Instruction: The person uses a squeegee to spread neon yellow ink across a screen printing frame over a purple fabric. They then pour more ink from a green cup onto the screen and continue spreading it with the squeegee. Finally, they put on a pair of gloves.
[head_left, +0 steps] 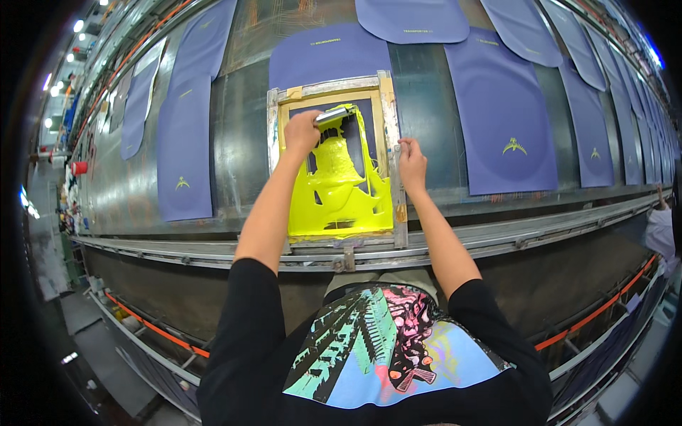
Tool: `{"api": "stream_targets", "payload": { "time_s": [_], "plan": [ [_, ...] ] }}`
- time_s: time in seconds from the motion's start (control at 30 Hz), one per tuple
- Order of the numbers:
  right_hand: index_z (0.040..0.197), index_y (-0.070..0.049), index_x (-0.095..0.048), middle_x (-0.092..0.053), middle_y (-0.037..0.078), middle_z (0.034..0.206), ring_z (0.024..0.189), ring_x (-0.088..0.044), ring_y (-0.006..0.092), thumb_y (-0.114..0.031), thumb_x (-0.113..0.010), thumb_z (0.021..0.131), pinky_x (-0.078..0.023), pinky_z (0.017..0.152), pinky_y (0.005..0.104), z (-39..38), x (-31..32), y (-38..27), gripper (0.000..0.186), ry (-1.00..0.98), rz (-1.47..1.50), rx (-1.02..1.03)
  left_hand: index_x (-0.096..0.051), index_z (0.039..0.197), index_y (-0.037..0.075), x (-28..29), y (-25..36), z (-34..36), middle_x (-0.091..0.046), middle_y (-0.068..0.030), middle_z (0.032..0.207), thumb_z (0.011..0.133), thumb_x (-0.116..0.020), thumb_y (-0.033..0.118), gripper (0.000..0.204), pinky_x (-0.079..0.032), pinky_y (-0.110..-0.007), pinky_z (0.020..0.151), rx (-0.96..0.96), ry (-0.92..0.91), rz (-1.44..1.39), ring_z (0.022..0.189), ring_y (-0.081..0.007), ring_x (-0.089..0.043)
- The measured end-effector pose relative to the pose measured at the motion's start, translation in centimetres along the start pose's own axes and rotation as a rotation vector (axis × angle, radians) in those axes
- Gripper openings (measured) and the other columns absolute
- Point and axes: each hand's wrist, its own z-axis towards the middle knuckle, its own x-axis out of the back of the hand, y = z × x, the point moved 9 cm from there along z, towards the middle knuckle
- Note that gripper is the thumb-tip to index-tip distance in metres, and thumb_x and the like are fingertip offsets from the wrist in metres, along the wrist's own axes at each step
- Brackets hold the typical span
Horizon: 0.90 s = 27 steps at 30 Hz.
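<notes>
My left hand (301,135) is closed on a squeegee (332,115) with a pale metallic holder, near the far end of a screen printing frame (388,117). Bright yellow ink (339,174) lies thick and uneven over the mesh, with dark patches showing through. Along the right rail of the frame, my right hand (413,167) has its fingers curled in against the edge; whether they grip the rail is hard to make out. The frame lies flat over a purple fabric piece (327,53), whose far part sticks out beyond it.
Several purple fabric pieces (504,113) lie across the long metal table (238,128), some with small yellow prints. A metal rail (483,241) runs along the near edge. A red cup-like container (79,167) is at the far left. Another person's sleeve (661,231) shows at the right.
</notes>
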Motion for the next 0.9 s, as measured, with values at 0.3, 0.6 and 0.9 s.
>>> {"api": "stream_targets", "payload": {
  "time_s": [0.3, 0.6, 0.9],
  "plan": [
    [0.111, -0.007, -0.067, -0.065, 0.02, 0.073, 0.073, -0.066, 0.0405, -0.023, -0.053, 0.104, -0.048, 0.069, 0.0472, 0.9, -0.4, -1.5, 0.022, 0.004, 0.016, 0.025, -0.078, 0.102, 0.02, 0.3, 2.3, -5.9, -0.076, -0.0044, 0.097, 0.075, -0.068, 0.0, 0.035, -0.054, -0.045, 0.081, -0.08, 0.011, 0.008, 0.093, -0.0299, -0.07],
    [0.11, -0.008, -0.069, -0.06, 0.008, 0.065, 0.059, -0.059, 0.0177, -0.023, -0.057, 0.104, -0.045, 0.059, 0.0384, 1.9, -1.7, 0.7, 0.021, -0.063, 0.145, -0.028, -0.074, 0.105, 0.015, 0.9, 6.3, -20.8, -0.076, -0.0007, 0.106, 0.077, -0.062, -0.004, 0.036, -0.05, -0.042, 0.081, -0.193, 0.079, -0.061, 0.098, -0.0254, -0.069],
    [0.112, -0.008, -0.068, -0.055, 0.001, 0.065, 0.057, -0.053, 0.0089, -0.021, -0.057, 0.104, -0.043, 0.053, 0.0311, -5.4, -3.8, -8.6, 0.019, -0.062, 0.125, 0.081, -0.074, 0.112, 0.016, 8.8, 0.6, -28.7, -0.075, 0.001, 0.111, 0.072, -0.065, -0.005, 0.046, -0.053, -0.042, 0.082, -0.056, 0.104, -0.225, 0.1, -0.0253, -0.067]
  ]
}}
